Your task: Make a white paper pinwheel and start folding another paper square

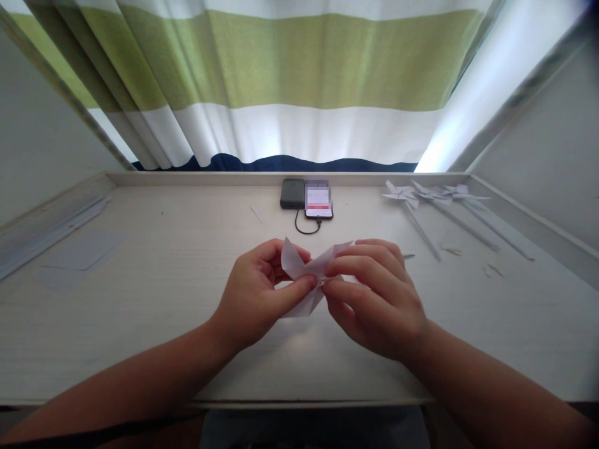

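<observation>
White and thin, the folded paper piece is held up over the pale desk, midway between the person's two hands, its pointed flaps spreading outward; the left hand grasps it from its left side, thumb pressed flat toward the centre; the right hand pinches it from the opposite side, fingertips at the middle and along the upper right flap; the paper's centre lies right at the left thumb tip and the right fingertips, so neither hand is clearly nearer, and no single long axis stands out; whether the right fingertips also hold something small there cannot be told, as they crowd the spot; the phone lies beyond, well apart.
</observation>
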